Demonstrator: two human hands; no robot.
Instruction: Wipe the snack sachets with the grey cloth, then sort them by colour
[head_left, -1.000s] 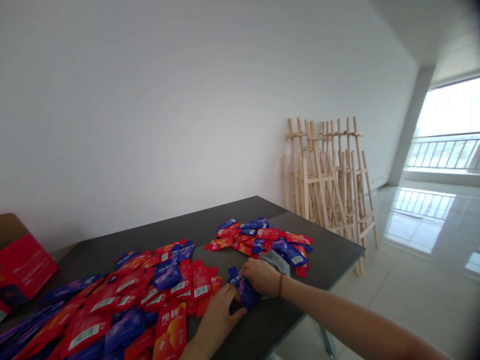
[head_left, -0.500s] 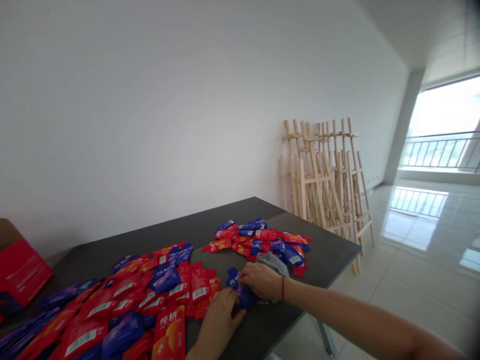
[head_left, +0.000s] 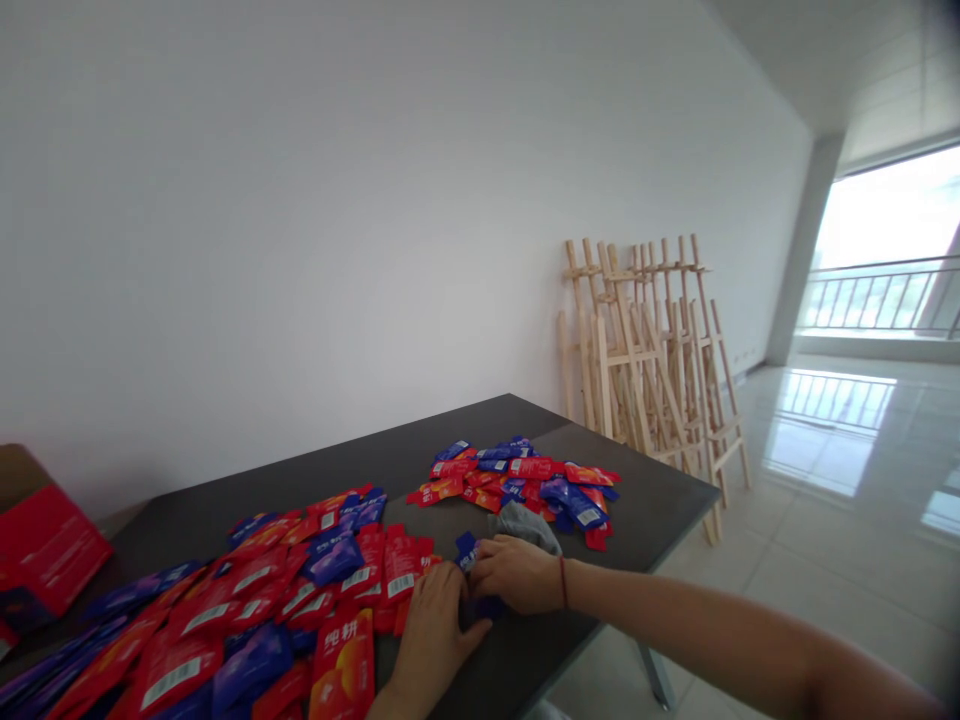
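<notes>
A blue pouch [head_left: 466, 548] with white lettering lies on the dark table between my hands, mostly covered by them. My left hand [head_left: 436, 625] grips its left side, the fingers bent at its edge and the thumb stretched towards the right. Over the pouch my right hand [head_left: 519, 574], with a red string at the wrist, curls its fingers around a bunched grey cloth [head_left: 527, 524]. Part of the cloth sticks out beyond the knuckles; the rest is hidden under the palm. Close to my left hand lie red pouches [head_left: 400, 572].
A large heap of red and blue pouches [head_left: 255, 590] covers the left of the dark table [head_left: 480, 425]. Another pile [head_left: 525, 475] lies towards its far right. At far left stands a red box [head_left: 52, 545]. Wooden easels [head_left: 645, 350] lean against the wall beyond the table.
My right hand and the grey cloth have shifted slightly to the left, and more of the pouch is covered. The left hand has moved a little up and closer to it.
</notes>
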